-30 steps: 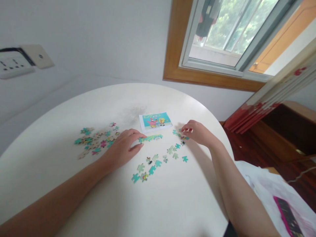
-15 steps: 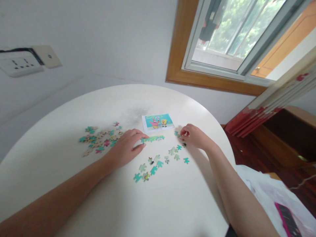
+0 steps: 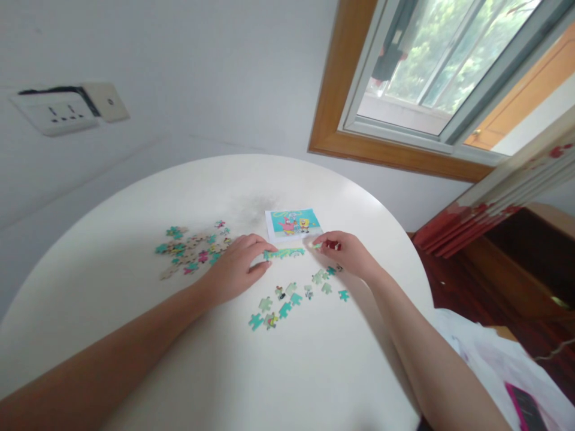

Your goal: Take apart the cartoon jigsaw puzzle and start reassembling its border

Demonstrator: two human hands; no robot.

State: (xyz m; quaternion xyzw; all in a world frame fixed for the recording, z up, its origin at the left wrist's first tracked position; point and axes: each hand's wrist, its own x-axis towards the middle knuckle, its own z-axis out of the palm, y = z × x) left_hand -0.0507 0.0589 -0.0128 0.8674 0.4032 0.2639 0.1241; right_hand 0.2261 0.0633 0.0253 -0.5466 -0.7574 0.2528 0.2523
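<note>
On the round white table (image 3: 135,197) my left hand (image 3: 236,269) lies with its fingers curled against the left end of a short joined strip of green puzzle pieces (image 3: 284,253). My right hand (image 3: 344,251) pinches a small pale green puzzle piece (image 3: 316,245) between thumb and fingers, just off the strip's right end. Behind the strip lies a small cartoon reference picture (image 3: 293,222). Several loose teal pieces (image 3: 296,296) are scattered in front of both hands.
A heap of mixed puzzle pieces (image 3: 193,251) lies left of my left hand. A wall socket (image 3: 58,111) sits at upper left, a wood-framed window (image 3: 431,90) at upper right. A red-patterned curtain (image 3: 489,197) hangs right of the table.
My right hand picked a piece from the loose group at the right and carried it left toward the strip's right end. My left hand stayed on the strip.
</note>
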